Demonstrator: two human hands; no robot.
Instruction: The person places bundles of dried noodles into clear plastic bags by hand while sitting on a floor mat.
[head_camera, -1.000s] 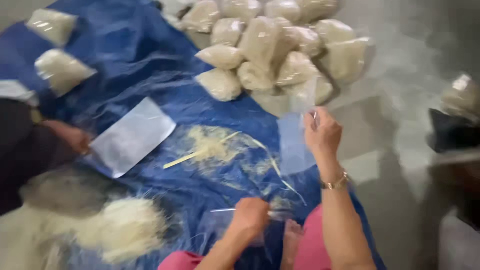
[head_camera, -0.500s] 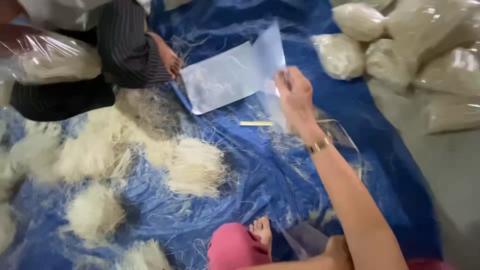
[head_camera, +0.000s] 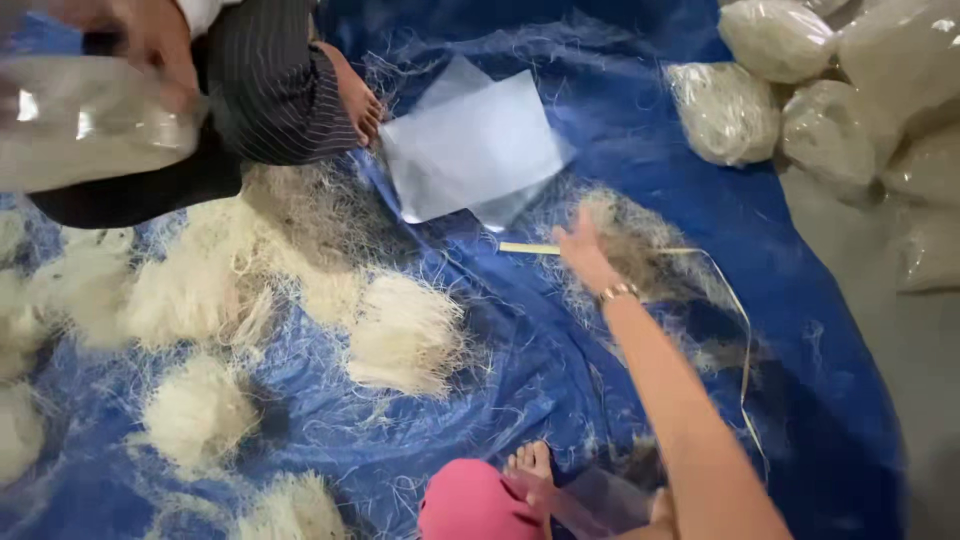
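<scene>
A crumpled blue plastic tarpaulin (head_camera: 640, 110) is spread over a grey concrete floor (head_camera: 915, 350), evenly lit.

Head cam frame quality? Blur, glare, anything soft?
Head view: motion blur smears the co-worker's hand and the clear filled bag at top left, with glare streaks on that bag; the right hand is slightly soft. The blue tarp, clear sheet and noodle bundles read fairly sharp; lighting is even, shadows faint. Left hand out of view.
</scene>
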